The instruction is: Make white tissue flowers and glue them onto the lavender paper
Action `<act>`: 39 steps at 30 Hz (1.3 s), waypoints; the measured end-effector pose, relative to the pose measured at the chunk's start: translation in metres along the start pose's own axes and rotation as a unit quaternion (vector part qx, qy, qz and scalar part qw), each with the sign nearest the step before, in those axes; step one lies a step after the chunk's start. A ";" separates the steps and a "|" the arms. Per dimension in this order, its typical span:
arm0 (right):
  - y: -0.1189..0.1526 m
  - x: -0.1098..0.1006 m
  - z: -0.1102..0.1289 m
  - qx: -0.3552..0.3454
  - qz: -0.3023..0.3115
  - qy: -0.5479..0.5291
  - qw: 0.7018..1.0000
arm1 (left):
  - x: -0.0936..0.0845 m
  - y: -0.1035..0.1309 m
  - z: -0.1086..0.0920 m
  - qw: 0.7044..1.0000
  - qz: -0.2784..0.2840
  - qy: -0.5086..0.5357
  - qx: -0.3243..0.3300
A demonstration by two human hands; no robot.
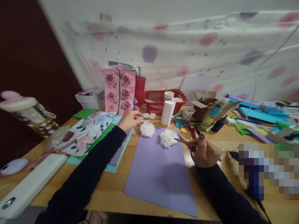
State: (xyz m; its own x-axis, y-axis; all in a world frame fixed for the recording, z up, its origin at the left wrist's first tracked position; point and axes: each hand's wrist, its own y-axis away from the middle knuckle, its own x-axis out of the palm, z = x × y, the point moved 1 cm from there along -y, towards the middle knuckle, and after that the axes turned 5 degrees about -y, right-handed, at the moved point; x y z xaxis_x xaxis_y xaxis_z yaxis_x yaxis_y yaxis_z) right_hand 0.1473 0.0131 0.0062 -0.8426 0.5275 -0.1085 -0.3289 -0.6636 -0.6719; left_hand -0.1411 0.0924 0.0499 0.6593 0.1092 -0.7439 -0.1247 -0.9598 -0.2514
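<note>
My left hand point(130, 120) reaches over the table's far middle, its fingertips pinched together beside small white pieces point(149, 115). Whatever sits between those fingertips is too small to make out. A ruffled white paper flower point(147, 129) lies just below that hand, at the top left of a purple sheet point(158, 174). Another white paper flower point(167, 138) rests to its right on the same sheet. My right hand point(205, 150) is closed around a thin, brown, pointed stick point(184, 142), whose tip comes up to the right-hand flower. A silvery pointed tool point(182, 137) shows just behind the stick.
Behind stand a red basket point(154, 107) with paper cups, a white roll point(166, 113) and a patterned cup point(188, 112). A pink flower picture point(120, 90) leans at the back. Painted sheets point(90, 130) and a white device point(35, 183) lie left; craft supplies crowd the right.
</note>
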 end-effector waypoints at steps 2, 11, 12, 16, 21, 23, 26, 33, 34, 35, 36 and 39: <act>0.001 0.001 -0.002 0.002 -0.015 -0.006 1.000 | -0.035 -0.009 0.027 0.988 -0.118 -0.078 -0.059; 0.001 0.001 0.002 -0.016 -0.022 -0.021 0.999 | -0.034 -0.014 0.092 0.983 -0.039 -0.175 -0.037; 0.000 0.001 0.001 -0.018 -0.023 -0.017 0.999 | -0.028 -0.015 0.092 0.984 -0.028 -0.175 -0.029; -0.001 0.002 -0.001 -0.037 -0.029 -0.005 0.999 | -0.019 -0.016 0.091 0.982 -0.014 -0.185 -0.019; -0.001 0.002 -0.001 -0.048 -0.032 0.016 0.998 | -0.021 -0.015 0.093 0.979 -0.028 -0.201 -0.021; -0.001 0.001 0.001 -0.045 -0.020 0.017 0.999 | -0.022 -0.014 0.092 0.979 -0.026 -0.199 -0.019; -0.001 0.000 0.005 -0.041 -0.002 0.008 0.999 | -0.022 -0.014 0.092 0.979 -0.014 -0.202 -0.018; -0.002 0.000 0.009 -0.038 0.004 0.003 0.999 | -0.020 -0.015 0.093 0.975 -0.021 -0.217 -0.027; -0.002 0.000 0.009 -0.038 0.005 0.003 0.999 | -0.020 -0.015 0.093 0.976 -0.018 -0.216 -0.025; -0.002 0.000 0.009 -0.038 0.005 0.002 0.999 | -0.021 -0.014 0.093 0.976 -0.014 -0.215 -0.024; -0.002 0.000 0.008 -0.038 0.006 0.000 0.999 | -0.021 -0.014 0.093 0.976 -0.010 -0.215 -0.022; -0.002 0.001 0.008 -0.041 0.006 -0.004 0.999 | -0.021 -0.014 0.093 0.975 -0.007 -0.220 -0.022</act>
State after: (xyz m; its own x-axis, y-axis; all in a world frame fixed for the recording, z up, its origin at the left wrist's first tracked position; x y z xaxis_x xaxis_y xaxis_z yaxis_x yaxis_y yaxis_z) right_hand 0.1441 0.0104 0.0128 -0.8503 0.5145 -0.1110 -0.2822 -0.6237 -0.7290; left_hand -0.2221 0.1276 0.0112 0.2770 0.2140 -0.9367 -0.0789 -0.9665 -0.2441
